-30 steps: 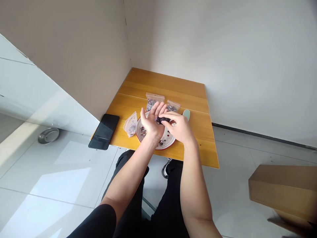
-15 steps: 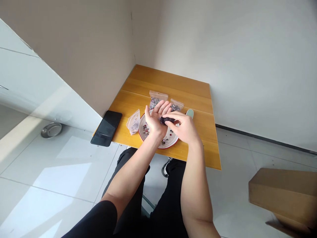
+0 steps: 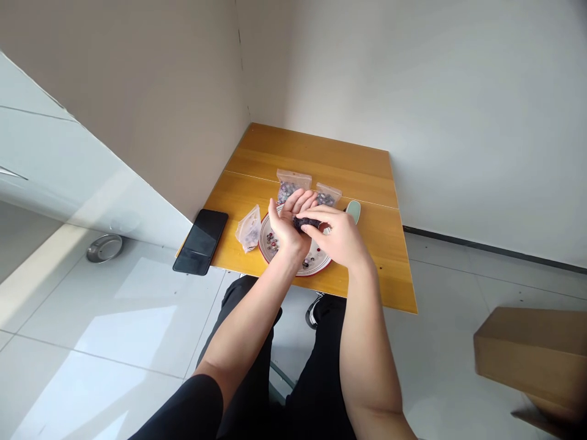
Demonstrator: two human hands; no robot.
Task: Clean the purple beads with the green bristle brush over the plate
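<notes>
My left hand [image 3: 288, 223] is held palm up over a round plate [image 3: 321, 265] with a red rim, fingers stretched out, cupping a small heap of dark purple beads [image 3: 304, 223]. My right hand [image 3: 337, 235] reaches across from the right, its fingertips pinched on the heap in my left palm. Loose beads lie scattered on the plate under both hands. The plate rests near the front edge of a small wooden table [image 3: 321, 159].
Three clear bags of beads lie round the plate: one at its left [image 3: 249, 228], two behind it [image 3: 292, 182] [image 3: 328, 195]. A black phone [image 3: 201, 241] overhangs the table's left corner. A pale green object [image 3: 353, 209] lies right of the plate. A cardboard box [image 3: 532, 354] and a metal bowl [image 3: 104, 247] sit on the floor.
Both hands keep the same pose over the plate; the right fingertips have shifted slightly on the beads. The camera has drifted a little.
</notes>
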